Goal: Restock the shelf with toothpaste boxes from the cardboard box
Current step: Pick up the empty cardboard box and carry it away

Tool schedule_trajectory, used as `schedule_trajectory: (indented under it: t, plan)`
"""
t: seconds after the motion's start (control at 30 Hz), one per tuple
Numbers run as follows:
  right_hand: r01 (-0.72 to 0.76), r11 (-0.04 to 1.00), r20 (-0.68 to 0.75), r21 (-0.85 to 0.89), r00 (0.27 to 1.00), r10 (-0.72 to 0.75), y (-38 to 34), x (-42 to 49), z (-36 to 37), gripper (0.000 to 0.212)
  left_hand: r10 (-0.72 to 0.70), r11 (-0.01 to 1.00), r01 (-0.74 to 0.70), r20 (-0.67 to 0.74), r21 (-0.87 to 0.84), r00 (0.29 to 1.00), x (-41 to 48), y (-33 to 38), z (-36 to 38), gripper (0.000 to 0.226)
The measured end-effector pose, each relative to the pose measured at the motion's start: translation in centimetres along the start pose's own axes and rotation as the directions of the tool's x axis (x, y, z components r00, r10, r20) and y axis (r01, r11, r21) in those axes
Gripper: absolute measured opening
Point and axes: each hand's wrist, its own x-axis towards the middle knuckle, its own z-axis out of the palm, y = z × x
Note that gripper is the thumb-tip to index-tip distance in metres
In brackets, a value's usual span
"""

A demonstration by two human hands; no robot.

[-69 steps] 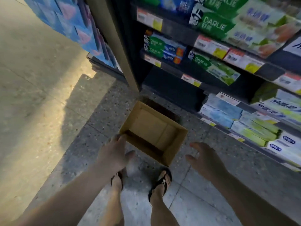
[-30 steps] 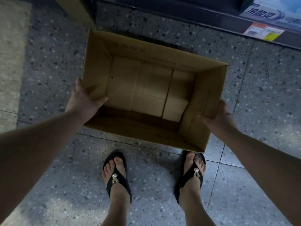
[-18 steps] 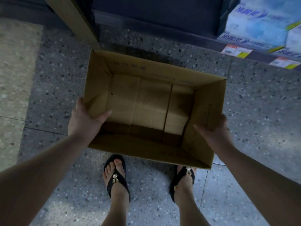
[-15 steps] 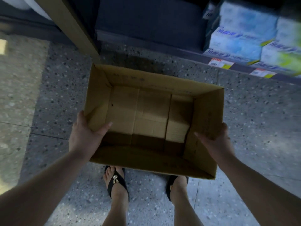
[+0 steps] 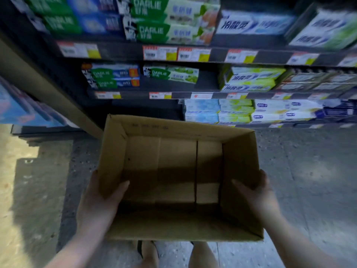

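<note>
Head view. The person is holding the cardboard box [image 5: 173, 161] in front of the shelf [image 5: 212, 96], apparently clear of the floor [image 5: 309, 171]. The left hand [image 5: 98, 202] is gripping the box's left wall, thumb lying inside and fingers hidden behind the card. The right hand [image 5: 258, 192] is clamping the right wall in the same way.

The box is standing open-topped and level. Its bare brown bottom flaps are showing, and no stock is lying inside. Toothpaste boxes [image 5: 170, 74] are sitting in rows on several shelf tiers above price labels [image 5: 160, 53]. A dark gap is showing at the left of the lowest tier.

Judged from the empty interior, the unloading step is finishing. The next move is probably calling for carrying the box off or setting it down, keeping both grips even so the thin walls are not buckling. Motion blur is softening the print on the packs.
</note>
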Motion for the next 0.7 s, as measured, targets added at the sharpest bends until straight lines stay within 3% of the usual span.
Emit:
schedule_trajectory:
  t: [0.13,0.3,0.7]
  plan:
    - [0.002,0.996,-0.09,0.087,0.996,0.006,-0.7,-4.7,-6.6,0.084,0.1,0.995,-0.099,0.034,-0.028,0.994,-3.4,4.8,-3.6,0.069]
    - [-0.04,0.988,-0.202,0.147,0.977,0.07,1.7,-10.1,-13.8,0.088,0.226,0.974,-0.226,0.123,-0.019,0.966,-7.6,10.1,-5.5,0.098]
    - [-0.174,0.908,-0.391,0.381,0.86,0.329,16.4,-20.3,-29.1,0.07,0.539,0.817,-0.576,0.313,0.032,0.782,-22.7,22.1,0.9,0.117]
